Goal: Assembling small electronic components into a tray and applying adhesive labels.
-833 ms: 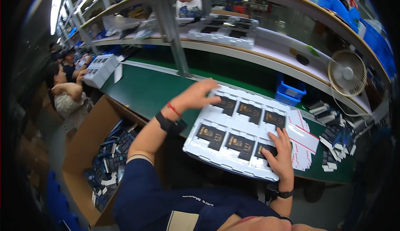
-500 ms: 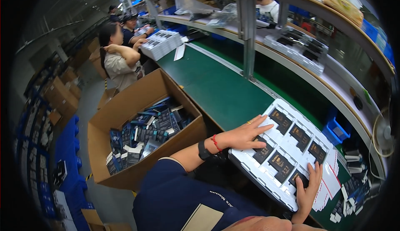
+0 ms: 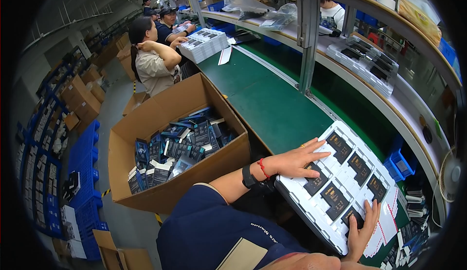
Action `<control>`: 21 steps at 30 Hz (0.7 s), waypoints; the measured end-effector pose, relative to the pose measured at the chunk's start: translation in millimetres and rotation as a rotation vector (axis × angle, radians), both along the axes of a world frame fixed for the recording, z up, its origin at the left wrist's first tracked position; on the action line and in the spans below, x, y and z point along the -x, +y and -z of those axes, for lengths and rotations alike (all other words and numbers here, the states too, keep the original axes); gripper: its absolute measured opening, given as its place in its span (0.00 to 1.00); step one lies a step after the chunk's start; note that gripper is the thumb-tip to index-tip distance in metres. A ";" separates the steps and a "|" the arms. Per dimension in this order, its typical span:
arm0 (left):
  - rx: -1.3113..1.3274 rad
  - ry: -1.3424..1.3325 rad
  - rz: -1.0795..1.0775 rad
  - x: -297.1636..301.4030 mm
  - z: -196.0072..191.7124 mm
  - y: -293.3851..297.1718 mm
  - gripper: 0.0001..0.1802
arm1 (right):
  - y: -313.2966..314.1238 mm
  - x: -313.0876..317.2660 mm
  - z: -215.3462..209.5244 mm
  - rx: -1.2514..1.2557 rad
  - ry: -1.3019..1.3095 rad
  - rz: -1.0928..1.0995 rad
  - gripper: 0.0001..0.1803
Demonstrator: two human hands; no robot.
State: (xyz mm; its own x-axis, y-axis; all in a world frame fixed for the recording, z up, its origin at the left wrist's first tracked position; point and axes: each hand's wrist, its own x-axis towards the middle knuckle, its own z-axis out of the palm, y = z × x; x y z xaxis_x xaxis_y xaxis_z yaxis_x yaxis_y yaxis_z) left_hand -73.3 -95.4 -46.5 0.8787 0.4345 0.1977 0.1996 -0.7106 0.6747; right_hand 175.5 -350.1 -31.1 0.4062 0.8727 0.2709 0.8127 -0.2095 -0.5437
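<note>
A white plastic tray (image 3: 352, 178) tilts at the front right of the bench, apparently atop a stack. Its pockets hold several flat black notched pieces with gold print that look like phone batteries (image 3: 334, 201). My left hand (image 3: 299, 162) lies flat with fingers apart on the tray's left side, partly over one black piece (image 3: 316, 181). A black wristband and a red cord are on that wrist. My right hand (image 3: 361, 228) is open at the near right edge, its thumb over another black piece (image 3: 351, 217), which it partly hides.
A large cardboard box (image 3: 182, 182) full of small dark boxes (image 3: 187, 148) stands left of the green bench (image 3: 262, 94). White sheets with red edging (image 3: 382, 228) and more small boxes (image 3: 413, 236) lie right. Beyond are stacked trays (image 3: 206, 48), shelving (image 3: 307, 41) and co-workers (image 3: 153, 63).
The whole scene has shifted slightly right and down in the picture as the view turned. Both my hands keep nearly the same places on the tray.
</note>
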 end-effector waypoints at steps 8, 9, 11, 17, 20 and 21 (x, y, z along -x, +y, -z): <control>-0.011 0.006 0.001 0.2 2.1 -0.3 0.38 | -1.1 0.6 -1.0 0.022 -0.005 0.017 0.31; -0.011 0.007 0.001 0.1 2.4 -0.3 0.38 | -1.2 0.7 -1.3 0.023 -0.004 0.016 0.31; -0.009 -0.003 -0.001 0.2 3.5 0.0 0.38 | -0.9 1.1 -1.1 0.028 -0.009 0.025 0.31; -0.016 -0.011 0.002 1.2 3.7 -0.3 0.37 | -0.5 -2.2 1.2 0.034 -0.021 0.008 0.31; -0.010 -0.025 0.002 2.2 4.6 -0.5 0.37 | 0.0 -0.8 -0.3 0.053 -0.034 0.016 0.31; -0.008 -0.021 -0.002 2.4 4.2 -0.8 0.37 | -0.1 -1.5 0.7 0.056 -0.031 0.013 0.31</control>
